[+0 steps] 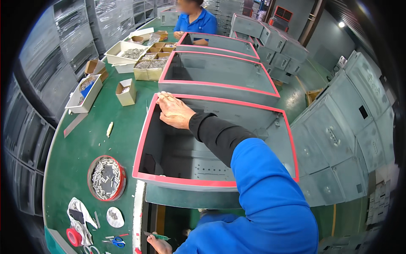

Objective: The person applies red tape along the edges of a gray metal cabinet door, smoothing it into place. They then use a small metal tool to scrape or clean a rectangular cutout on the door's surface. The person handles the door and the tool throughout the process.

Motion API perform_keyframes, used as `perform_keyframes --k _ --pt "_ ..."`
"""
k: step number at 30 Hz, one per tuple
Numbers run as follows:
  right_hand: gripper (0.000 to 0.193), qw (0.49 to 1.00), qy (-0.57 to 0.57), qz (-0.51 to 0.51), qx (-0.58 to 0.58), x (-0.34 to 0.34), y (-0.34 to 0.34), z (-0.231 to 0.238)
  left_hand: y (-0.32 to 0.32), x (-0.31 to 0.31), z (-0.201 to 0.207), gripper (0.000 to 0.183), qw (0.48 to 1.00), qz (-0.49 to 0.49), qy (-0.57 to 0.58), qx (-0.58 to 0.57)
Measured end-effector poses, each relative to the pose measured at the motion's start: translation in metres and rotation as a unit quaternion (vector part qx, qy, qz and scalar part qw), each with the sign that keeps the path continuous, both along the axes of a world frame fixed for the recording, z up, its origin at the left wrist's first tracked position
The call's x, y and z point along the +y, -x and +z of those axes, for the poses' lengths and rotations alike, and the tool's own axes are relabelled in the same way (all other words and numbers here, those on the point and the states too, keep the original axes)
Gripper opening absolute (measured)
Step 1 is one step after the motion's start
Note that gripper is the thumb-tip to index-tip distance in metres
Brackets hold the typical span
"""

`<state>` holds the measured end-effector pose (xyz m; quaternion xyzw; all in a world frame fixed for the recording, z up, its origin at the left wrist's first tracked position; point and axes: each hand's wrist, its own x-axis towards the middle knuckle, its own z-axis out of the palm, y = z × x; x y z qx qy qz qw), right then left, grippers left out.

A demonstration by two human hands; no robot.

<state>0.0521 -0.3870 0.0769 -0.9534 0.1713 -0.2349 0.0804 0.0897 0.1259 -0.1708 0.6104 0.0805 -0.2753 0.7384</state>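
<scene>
An open grey metal box with a red rim (144,139) stands on the green table (84,139) in front of me. My right hand (174,112) reaches across it in a blue sleeve over a black cuff. It lies flat on the red rim at the box's far left corner, fingers together, holding nothing. My left hand (157,244) is low at the bottom edge, below the box, closed on a small green-handled tool (157,236). The box's inside shows bare grey walls with small holes.
Two more red-rimmed grey boxes (220,82) (220,47) stand behind. On the left are a round red tin of small metal pieces (105,178), a white dish (115,216), blue-handled scissors (118,242), a red tape roll (74,237) and cardboard boxes (126,92). A person in blue (195,22) works at the far end. Grey cabinets (338,139) are stacked at the right.
</scene>
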Motion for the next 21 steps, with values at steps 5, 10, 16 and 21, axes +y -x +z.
perform_keyframes --k 5,10,16,21 --pt "0.057 0.996 0.024 -0.046 0.068 0.002 0.073 0.011 0.009 -0.023 0.018 0.023 1.0 -0.012 -0.007 0.021" --pt "0.059 0.978 0.068 -0.137 0.14 0.001 0.198 0.013 0.011 -0.052 0.02 0.022 0.998 -0.056 0.02 0.005" --pt "0.064 0.93 0.02 -0.299 0.214 0.012 0.307 0.031 -0.001 -0.09 0.018 0.006 0.993 -0.111 0.032 0.016" --pt "0.063 0.918 -0.007 -0.333 0.214 0.018 0.308 0.028 0.013 -0.101 0.035 0.004 0.998 -0.031 0.042 0.027"
